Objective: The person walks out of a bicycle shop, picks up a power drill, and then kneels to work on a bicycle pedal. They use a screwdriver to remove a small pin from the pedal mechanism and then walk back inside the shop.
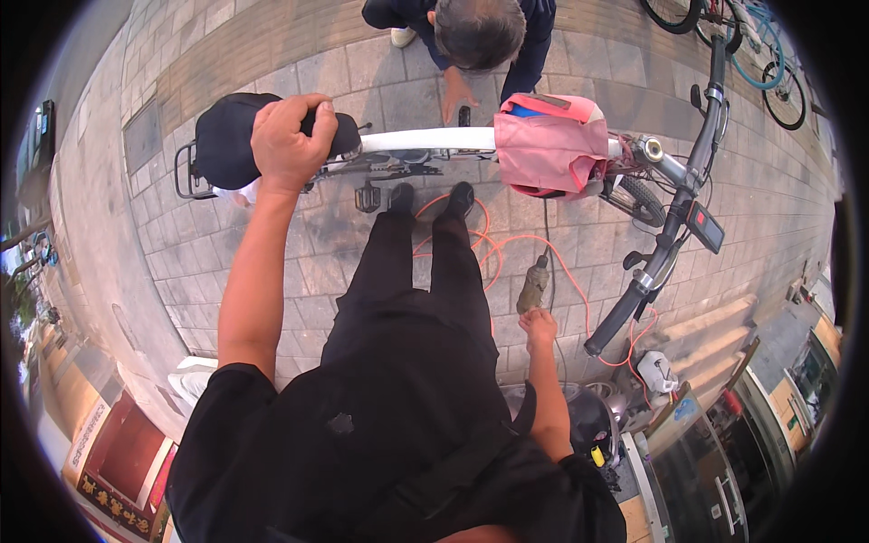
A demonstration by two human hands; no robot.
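A bicycle with a white frame point(430, 139) stands sideways in front of me, its handlebar point(670, 231) to the right. My left hand point(290, 143) grips the narrow front part of its black saddle point(237, 140), fingers curled over it. Low on my right side, my right hand point(538, 324) is closed around the near end of a worn olive-brown hand tool point(532, 290) with a dark tip. The tool's exact kind is not clear; its tip points away from me, apart from the bicycle. A pink cloth bag point(552, 149) hangs over the front of the frame.
Across the bicycle, a person in dark clothes point(484, 36) bends down, one hand point(457, 93) near the frame. An orange hose or cord point(566, 262) loops over the paving around my feet. More bicycles point(778, 90) stand at the far right; a white bag point(658, 372) lies nearer.
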